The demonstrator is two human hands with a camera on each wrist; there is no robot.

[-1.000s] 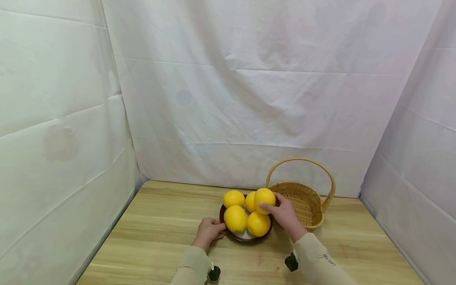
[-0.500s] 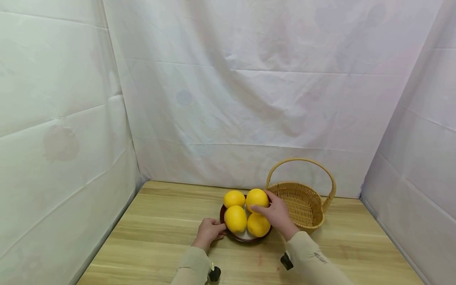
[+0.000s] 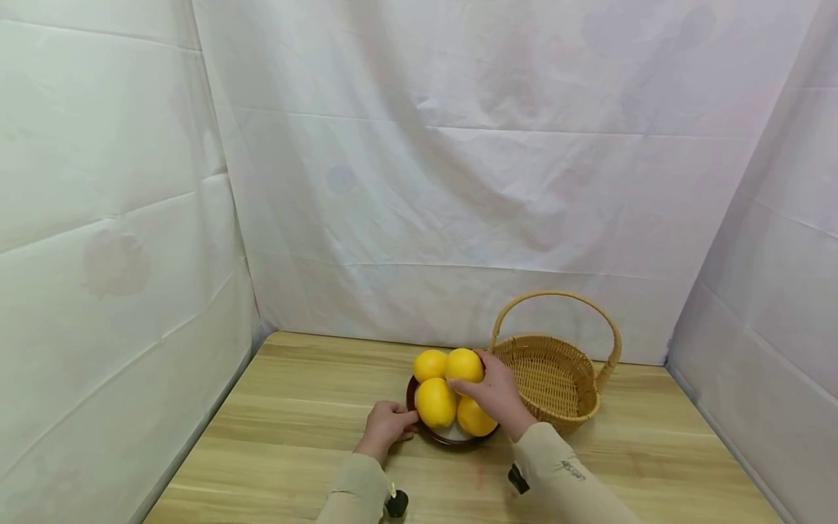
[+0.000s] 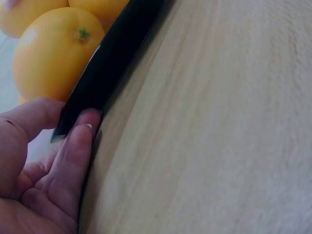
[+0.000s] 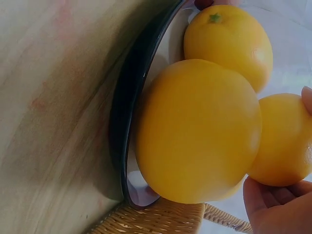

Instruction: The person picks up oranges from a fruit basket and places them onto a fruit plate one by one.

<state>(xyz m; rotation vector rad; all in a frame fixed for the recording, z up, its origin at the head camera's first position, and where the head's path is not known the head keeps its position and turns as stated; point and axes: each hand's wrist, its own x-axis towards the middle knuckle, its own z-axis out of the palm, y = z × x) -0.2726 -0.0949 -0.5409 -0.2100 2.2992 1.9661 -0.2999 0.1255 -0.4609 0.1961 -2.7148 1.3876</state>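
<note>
My right hand (image 3: 494, 393) grips an orange (image 3: 463, 366) over the back of a dark-rimmed plate (image 3: 452, 442) with a pale inside. Thumb and fingers lie on opposite sides of this orange (image 5: 282, 141) in the right wrist view. Several other oranges sit on the plate, among them a near-left one (image 3: 436, 402) and a near-right one (image 3: 476, 417), partly covered by my right hand. My left hand (image 3: 386, 429) pinches the plate's left edge. The left wrist view has its thumb above the dark rim (image 4: 114, 63) and its fingers underneath.
A wicker basket (image 3: 546, 375) with a tall arched handle stands right of the plate, close beside it. The wood-grain table (image 3: 294, 422) is bounded by white cloth walls (image 3: 458, 204) at the back and both sides.
My right hand has carried its orange leftward, from the plate's right side to its back middle. The orange behind it has become hidden. My left hand stays at the rim.
</note>
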